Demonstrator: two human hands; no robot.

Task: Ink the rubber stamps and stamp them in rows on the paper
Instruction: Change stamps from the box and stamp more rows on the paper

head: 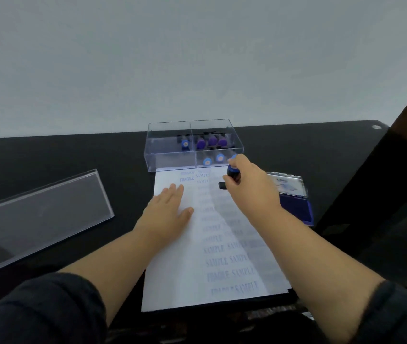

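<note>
Stamp (232, 176) gripped by right hand (249, 184) | left hand (166, 212) flat on paper (172, 276)

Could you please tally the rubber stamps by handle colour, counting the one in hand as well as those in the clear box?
Blue-handled in the clear box: 4 (first at)
Purple-handled in the box: 3 (first at)
Blue-handled stamp held by the right hand: 1
Total: 8

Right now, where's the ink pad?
The ink pad lies open on the black table, right of the paper, just beyond the right hand.
</note>
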